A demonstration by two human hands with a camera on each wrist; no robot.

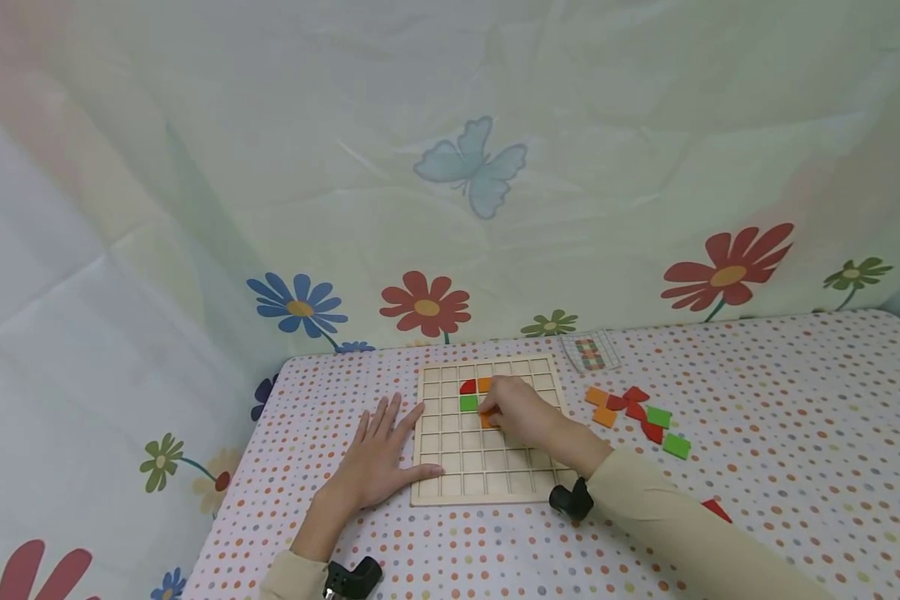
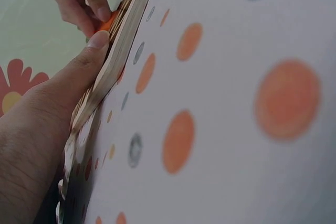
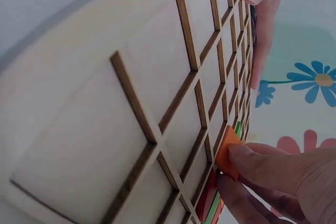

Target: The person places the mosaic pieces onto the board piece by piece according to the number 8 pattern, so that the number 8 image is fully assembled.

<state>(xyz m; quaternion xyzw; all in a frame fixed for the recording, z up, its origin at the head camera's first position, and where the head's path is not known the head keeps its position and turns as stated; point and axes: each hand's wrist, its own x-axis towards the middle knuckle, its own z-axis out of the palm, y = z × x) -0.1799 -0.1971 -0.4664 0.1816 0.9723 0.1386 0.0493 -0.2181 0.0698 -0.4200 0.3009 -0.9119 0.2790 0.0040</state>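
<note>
A wooden grid board (image 1: 450,486) lies on the table, its cells divided by raised strips. My right hand (image 1: 523,412) is over the middle of it and pinches an orange tile (image 3: 226,153) between thumb and fingers, tilted against the grid. Beside those fingertips, a red quarter-round tile (image 1: 468,387), a green tile (image 1: 468,403) and another orange tile (image 1: 484,384) sit in cells; the hand hides some neighbouring cells. At the board's left edge rests my left hand (image 1: 378,458), fingers spread and straight, with its thumb (image 2: 89,59) on the rim.
Loose orange, red and green tiles (image 1: 677,446) lie right of the board. A single red tile (image 1: 716,510) is partly covered by my right sleeve. Behind the board's far right corner lies a printed pattern card (image 1: 591,352). A flowered curtain (image 1: 330,208) hangs behind the dotted tablecloth.
</note>
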